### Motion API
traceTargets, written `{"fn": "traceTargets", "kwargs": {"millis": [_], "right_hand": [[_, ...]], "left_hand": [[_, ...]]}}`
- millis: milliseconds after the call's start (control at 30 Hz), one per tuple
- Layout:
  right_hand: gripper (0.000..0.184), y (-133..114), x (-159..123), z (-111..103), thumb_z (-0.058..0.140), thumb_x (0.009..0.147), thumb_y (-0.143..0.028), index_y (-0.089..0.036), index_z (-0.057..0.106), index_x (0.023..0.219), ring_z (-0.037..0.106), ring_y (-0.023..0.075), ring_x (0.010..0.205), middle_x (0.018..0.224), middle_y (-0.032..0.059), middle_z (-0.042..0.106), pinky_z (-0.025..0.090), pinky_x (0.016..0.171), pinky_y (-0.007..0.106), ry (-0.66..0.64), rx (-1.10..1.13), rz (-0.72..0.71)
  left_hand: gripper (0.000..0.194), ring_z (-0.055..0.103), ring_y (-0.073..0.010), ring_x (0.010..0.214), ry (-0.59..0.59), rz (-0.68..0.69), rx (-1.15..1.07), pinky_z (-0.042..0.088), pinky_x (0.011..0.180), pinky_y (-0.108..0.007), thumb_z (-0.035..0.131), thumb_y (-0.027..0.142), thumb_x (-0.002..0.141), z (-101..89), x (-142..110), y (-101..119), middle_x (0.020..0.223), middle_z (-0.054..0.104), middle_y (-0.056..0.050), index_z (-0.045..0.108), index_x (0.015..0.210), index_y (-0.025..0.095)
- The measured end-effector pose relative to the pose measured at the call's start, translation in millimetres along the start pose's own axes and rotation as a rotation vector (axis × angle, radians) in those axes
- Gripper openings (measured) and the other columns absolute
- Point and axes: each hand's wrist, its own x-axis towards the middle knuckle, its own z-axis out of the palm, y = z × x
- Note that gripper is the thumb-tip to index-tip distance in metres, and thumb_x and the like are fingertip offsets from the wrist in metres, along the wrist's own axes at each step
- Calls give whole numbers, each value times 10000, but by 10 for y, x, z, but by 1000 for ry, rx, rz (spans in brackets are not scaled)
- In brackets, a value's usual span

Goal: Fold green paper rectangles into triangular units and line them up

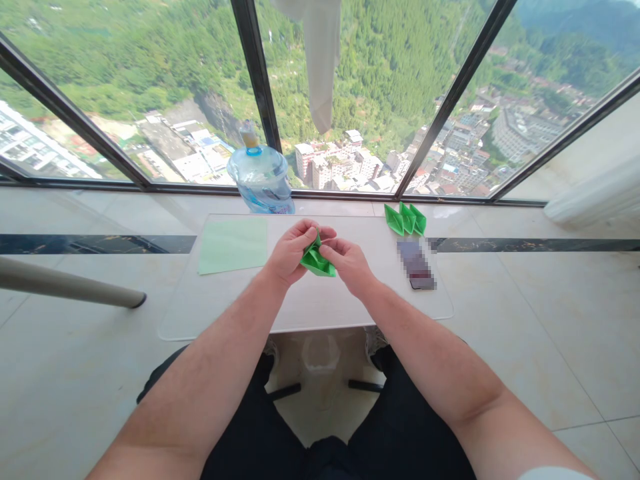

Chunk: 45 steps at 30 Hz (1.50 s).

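Both my hands meet over the middle of a small white table [310, 307]. My left hand [291, 252] and my right hand [349, 263] are closed in pinches on a folded green paper shape [317, 261] held just above the tabletop. A flat pale green paper sheet [233, 245] lies on the table to the left of my hands. Three finished green folded paper shapes [406, 219] stand at the table's far right corner.
A phone [417, 265] lies on the table right of my hands. A large clear water jug [261, 176] stands by the window behind the table. A grey bar [65, 285] juts in from the left. A white cloth [320, 53] hangs at the window. Tiled floor surrounds the table.
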Motion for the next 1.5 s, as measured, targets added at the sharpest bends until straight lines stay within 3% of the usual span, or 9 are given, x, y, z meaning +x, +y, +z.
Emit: {"fn": "traceTargets", "kwargs": {"millis": [133,267,433,733,900,1300,1500], "right_hand": [[356,5,27,-2,781,697,-500,-187,691,843,618,144,670,747,12,701,504,630,278,62,-20,-78],[353,38,91,-79,732,745,-510,-183,681,870,606,146,614,701,11,686,488,555,272,262,-125,-136],[297,93,184,-195,695,774,-473,-194,666,874,626,158,654,730,16,694,515,606,286,411,-240,-192],[288,45,193,-201,733,717,-469,-196,650,757,574,140,596,639,-16,639,468,552,267,290,-137,-63],[332,1,204,-225,797,636,-444,-195,635,785,592,146,592,631,-15,653,469,547,270,223,-42,8],[253,48,318,-324,741,691,-402,-180,715,808,572,143,591,666,2,680,476,584,287,218,-178,-37],[187,77,275,-295,667,767,-396,-215,658,719,588,161,649,666,-13,672,452,637,295,297,-526,-138]], "left_hand": [[348,712,-224,919,66,17,-13,574,800,-362,840,366,728,-6,24,-12,993,756,-73,611,914,182],[380,708,-214,869,144,10,-22,570,739,-337,773,421,761,1,28,-42,958,752,-78,658,1025,172],[415,708,-198,758,146,-57,160,572,801,-379,803,250,669,48,-13,-129,823,749,-62,690,1048,125],[484,725,-208,761,155,-2,229,588,836,-439,864,253,604,56,-9,-166,864,770,-65,705,1047,142],[463,728,-229,779,148,-17,212,600,810,-442,871,347,639,18,16,-176,814,758,-81,732,1026,132],[361,730,-242,803,189,-36,226,601,854,-461,823,285,639,12,80,-168,842,762,-92,762,955,122],[280,685,-189,692,286,-4,349,603,772,-397,823,247,612,54,80,-214,724,731,-46,749,859,138]]}}
